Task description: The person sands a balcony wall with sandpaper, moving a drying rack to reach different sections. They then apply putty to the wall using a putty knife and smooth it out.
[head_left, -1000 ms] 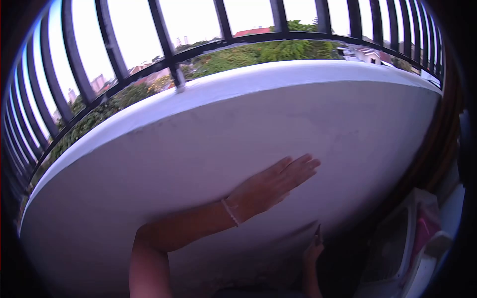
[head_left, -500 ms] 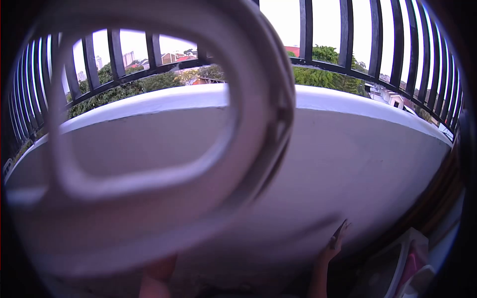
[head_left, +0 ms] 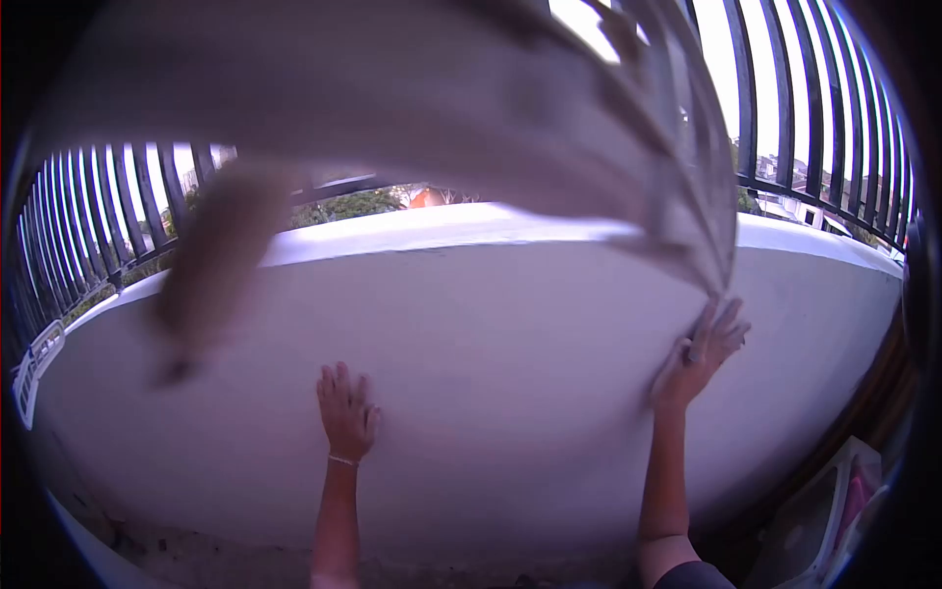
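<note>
Closest to the lens, a pale blurred cloth (head_left: 442,98), too smeared to name surely, swept across from 10 to 2 o'clock. Its lower corner came down at 3 o'clock, where the right hand (head_left: 705,351) appeared to pinch it, raised high, probably to keep it off the floor. At 6 o'clock the left hand (head_left: 345,410) lay open, fingers spread flat on the wall (head_left: 510,324), likely as a brace. A basket (head_left: 819,510) crowded the 5 o'clock corner. The wall's top edge ran just above the hands, with the railing (head_left: 785,108) beyond it closing off the far side. Open room lay to the left.
</note>
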A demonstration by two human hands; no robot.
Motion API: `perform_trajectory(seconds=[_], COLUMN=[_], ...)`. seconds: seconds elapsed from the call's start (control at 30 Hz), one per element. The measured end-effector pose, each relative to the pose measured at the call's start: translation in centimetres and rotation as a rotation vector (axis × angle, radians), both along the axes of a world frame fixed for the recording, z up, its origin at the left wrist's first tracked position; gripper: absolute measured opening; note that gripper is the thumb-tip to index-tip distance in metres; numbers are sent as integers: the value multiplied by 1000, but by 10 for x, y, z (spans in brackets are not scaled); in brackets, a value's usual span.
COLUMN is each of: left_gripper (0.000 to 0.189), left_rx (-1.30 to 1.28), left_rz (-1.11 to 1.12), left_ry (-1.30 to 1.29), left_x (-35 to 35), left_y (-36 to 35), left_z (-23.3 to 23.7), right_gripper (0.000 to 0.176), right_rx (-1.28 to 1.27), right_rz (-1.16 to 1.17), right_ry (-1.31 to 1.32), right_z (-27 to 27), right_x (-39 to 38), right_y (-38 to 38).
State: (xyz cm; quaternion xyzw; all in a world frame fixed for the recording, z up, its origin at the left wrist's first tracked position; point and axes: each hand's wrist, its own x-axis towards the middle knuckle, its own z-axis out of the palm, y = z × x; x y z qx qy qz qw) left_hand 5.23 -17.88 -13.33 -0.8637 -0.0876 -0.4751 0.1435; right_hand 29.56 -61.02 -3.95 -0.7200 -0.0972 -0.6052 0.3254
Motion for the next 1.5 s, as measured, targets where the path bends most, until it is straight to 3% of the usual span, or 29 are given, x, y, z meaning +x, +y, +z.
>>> perform_trajectory(seconds=[0.17,0.33,0.4,0.47,0.6,0.67,0.83,0.97,1.27,1.4,1.47,1.5], left_gripper=[62,73,84,99,120,123,123,122,124,128,136,136], left_rx=[-130,-292,-370,-414,-344,-364,-359,-352,-365,-376,-393,-428], left_rz=[20,21,24,25,91,119,148,141,161,114,27,-4], left_ry=[100,19,-31,-53,3,37,44,45,49,-11,-82,-116], left_x=[-21,-20,-15,-11,-11,-9,-9,-15,-14,-16,-12,-10], left_y=[12,20,30,56,68,66,75,74,81,82,100,97], left_z=[-11,-21,-29,-57,-69,-66,-71,-69,-83,-85,-106,-122], right_gripper=[55,54,52,56,67,68,71,71,58,45,42,42], right_rx=[-196,-631,-558,-411,93,132,-492,-877,-808,-738,-841,-799], right_rz=[57,122,183,7,-75,-118,37,183,37,81,60,57], right_ry=[10,-26,-92,-29,118,43,-56,-142,-198,-264,-33,-148], right_z=[36,-34,-70,-89,-14,11,-1,-52,-99,-101,-111,-107], right_x=[-42,-30,9,40,12,14,-34,-52,-29,-28,-31,-23], right_y=[121,139,101,57,31,74,219,217,204,212,210,221])
